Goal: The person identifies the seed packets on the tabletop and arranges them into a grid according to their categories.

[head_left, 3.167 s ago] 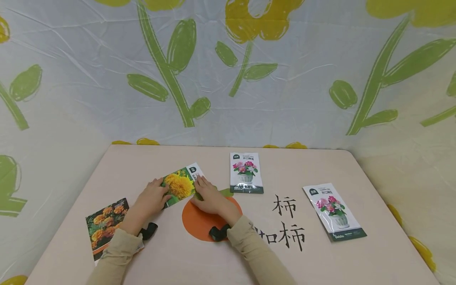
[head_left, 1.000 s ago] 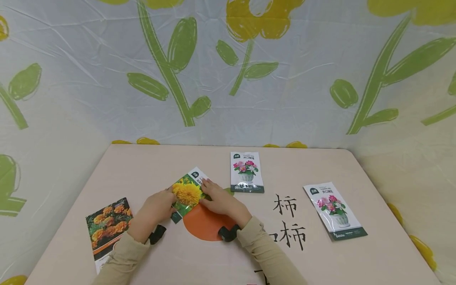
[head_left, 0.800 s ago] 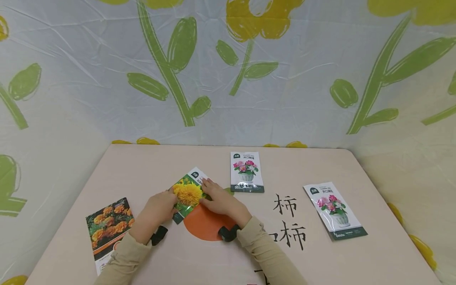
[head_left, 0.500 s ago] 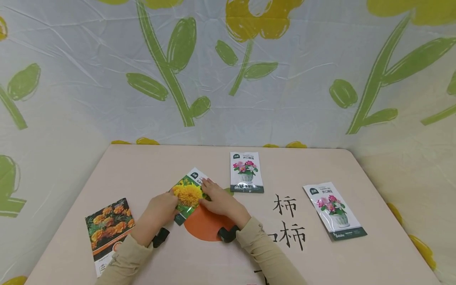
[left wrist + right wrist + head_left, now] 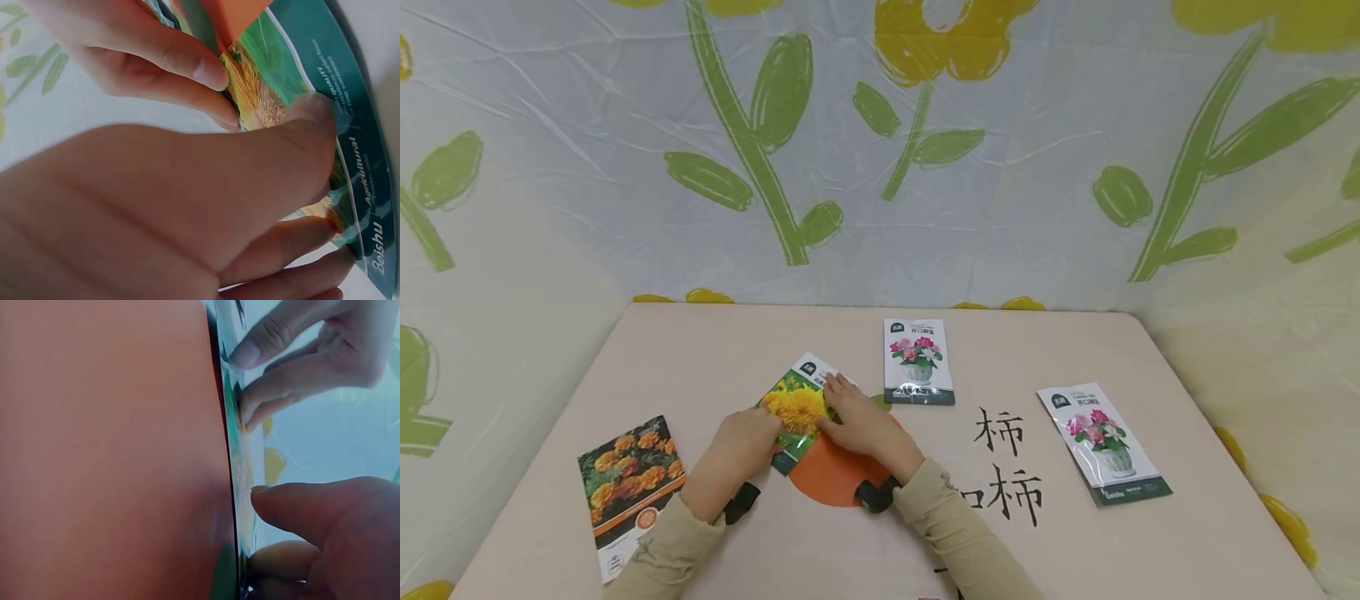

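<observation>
A seed packet with a yellow flower picture lies tilted over part of an orange persimmon drawing on the table. My left hand holds the packet's lower left edge, thumb on its front near the dark green strip; its fingers bend at the edge in the left wrist view. Across the upper right of the packet rests my right hand, fingers fairly straight and thumb apart on the yellow flower. In the right wrist view the packet appears nearly edge-on, touched by fingertips of both hands.
An orange-marigold packet lies at the left, partly behind the left sleeve. Two pink-flower packets stand out on the table: one at the back, another at the right. Black characters mark the surface. A flower-patterned cloth hangs behind.
Since about three seconds ago, the yellow-flower packet has turned more upright and shifted right with both hands. Over the last second, its lower end and my left hand have edged slightly right.
</observation>
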